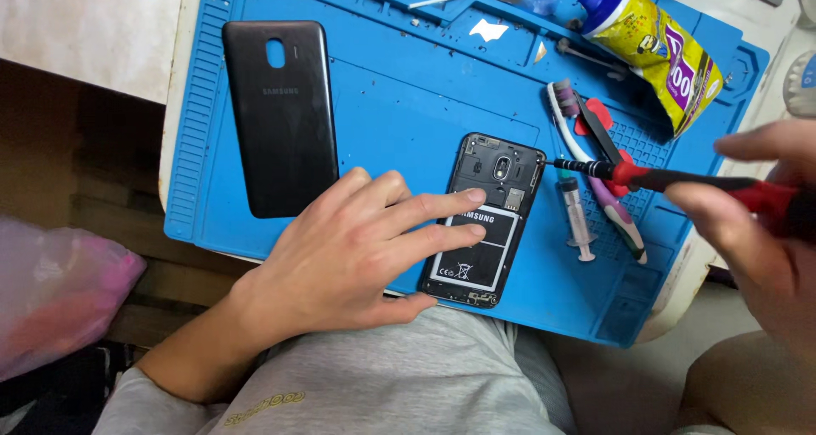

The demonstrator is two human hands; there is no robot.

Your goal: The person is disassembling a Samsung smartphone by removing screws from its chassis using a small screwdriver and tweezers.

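Right now my left hand (353,248) lies flat and open, palm down, with two fingertips (476,195) pressing on the opened smartphone (484,223) and the thumb against its lower left corner. That phone lies face down with its back removed, so the battery and camera module show, and it sits near the front edge of the blue silicone repair mat (399,95). My right hand (756,223) is closed around the red handle of a precision screwdriver (671,178), whose black shaft reaches leftward until the tip touches the phone's upper right corner. Just beside the phone on the right lies a small clear syringe (576,218), and next to it a toothbrush (595,189) with a pink and white handle, a pair of black tweezers across it. Well apart to the left, the phone's black back cover (280,116) lies flat on the mat with its camera cutout toward the far edge. At the mat's far right corner rests a yellow glue pouch (659,48) with a blue cap. Below the mat, my grey shirt (382,384) fills the bottom of the view.
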